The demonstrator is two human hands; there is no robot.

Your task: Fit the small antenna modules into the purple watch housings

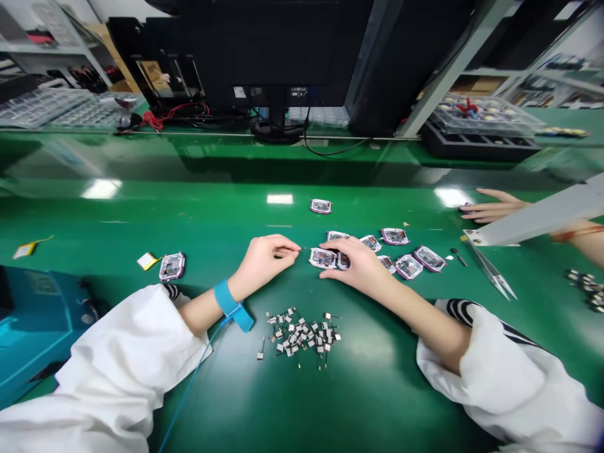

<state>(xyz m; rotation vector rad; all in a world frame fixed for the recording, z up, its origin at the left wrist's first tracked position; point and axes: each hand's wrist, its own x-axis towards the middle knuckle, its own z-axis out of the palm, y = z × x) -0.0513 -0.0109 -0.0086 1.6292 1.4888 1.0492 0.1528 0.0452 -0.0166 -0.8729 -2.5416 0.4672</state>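
My left hand (267, 261), with a blue wrist strap (231, 305), has thumb and forefinger pinched together. Whatever is at their tips is too small to make out. Just right of those fingertips lies an open watch case (322, 258) with a circuit board inside. My right hand (356, 267) grips this case between thumb and fingers, near the table top. Another case (343, 260) shows partly under the right palm. Several similar open cases (409, 267) lie beyond and right of that hand. Nearer me is a loose pile of small silvery parts with short black leads (302, 333).
One case (321, 206) sits farther back; another (172, 267) is at left beside a yellow battery (147, 260). Tweezers (495, 277) lie at right under a grey post (542, 211). A co-worker's hand (495, 206) rests beyond. A teal box (42, 333) stands left, a monitor (274, 56) behind.
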